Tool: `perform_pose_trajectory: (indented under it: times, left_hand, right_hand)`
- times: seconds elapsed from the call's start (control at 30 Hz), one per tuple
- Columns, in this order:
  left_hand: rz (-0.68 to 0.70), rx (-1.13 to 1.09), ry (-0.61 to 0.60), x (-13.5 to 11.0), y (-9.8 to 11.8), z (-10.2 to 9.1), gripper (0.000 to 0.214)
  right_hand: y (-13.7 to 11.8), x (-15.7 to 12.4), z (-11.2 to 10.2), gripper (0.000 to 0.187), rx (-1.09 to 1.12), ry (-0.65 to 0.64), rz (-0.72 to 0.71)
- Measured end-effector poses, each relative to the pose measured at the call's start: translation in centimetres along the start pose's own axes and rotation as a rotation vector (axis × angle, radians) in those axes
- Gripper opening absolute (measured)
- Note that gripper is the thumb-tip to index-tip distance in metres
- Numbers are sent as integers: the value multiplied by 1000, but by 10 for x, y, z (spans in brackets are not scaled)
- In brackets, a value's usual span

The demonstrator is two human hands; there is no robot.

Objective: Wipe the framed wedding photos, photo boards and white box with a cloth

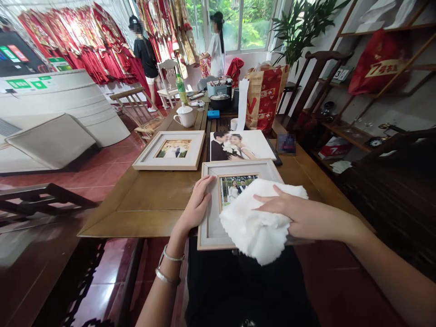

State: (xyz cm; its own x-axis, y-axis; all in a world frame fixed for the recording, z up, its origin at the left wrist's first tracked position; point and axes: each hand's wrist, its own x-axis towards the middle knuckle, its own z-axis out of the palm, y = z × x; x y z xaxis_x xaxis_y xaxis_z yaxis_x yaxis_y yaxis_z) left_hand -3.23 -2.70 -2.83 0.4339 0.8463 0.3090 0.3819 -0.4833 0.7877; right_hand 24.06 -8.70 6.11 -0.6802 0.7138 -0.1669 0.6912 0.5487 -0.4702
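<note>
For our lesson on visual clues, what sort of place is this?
Probably a wedding-photo studio or bridal shop: red garments hang in rows, a large wedding portrait lies nearby, and the left hand rests on a framed couple photo.

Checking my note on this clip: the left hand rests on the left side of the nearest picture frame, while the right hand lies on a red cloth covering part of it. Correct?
Not quite: the cloth is white, not red, as the head view shows. The left hand does rest on the left side of the nearest picture frame, with the right hand on the cloth.
</note>
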Motion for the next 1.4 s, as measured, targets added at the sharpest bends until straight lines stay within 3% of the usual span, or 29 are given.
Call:
perform_pose_trajectory:
  times: [0.17, 0.27, 0.4, 0.6, 0.77, 0.93, 1.1, 1.27, 1.4]
  left_hand:
    - [-9, 10, 4, 0, 3, -1, 39]
    - [5, 18, 8, 1, 4, -1, 30]
    - [47, 24, 16, 2, 3, -1, 22]
    - [44, 30, 18, 2, 3, -1, 22]
    - [67, -9, 34, 1, 3, -1, 22]
    - [41, -75, 53, 0, -1, 2, 34]
    - [37, -53, 31, -2, -5, 2, 51]
    - [28, -69, 29, -2, -6, 1, 52]
    - [28, -94, 38, -3, -3, 1, 48]
  right_hand:
    - [32, 36, 7, 77, -163, 237, 172]
    - [48, 64, 0, 81, -173, 299, 130]
    - [52, 95, -14, 83, -188, 227, -24]
    - [34, 124, -30, 75, -360, 65, -165]
    - [22, 113, -30, 70, -405, 75, -57]
    - [8, 85, -13, 62, -353, 67, -1]
    - [-21, 60, 7, 53, -221, 38, -72]
    - [-48, 35, 9, 34, -115, -49, -130]
    - [-62, 26, 11, 41, -12, -131, -283]
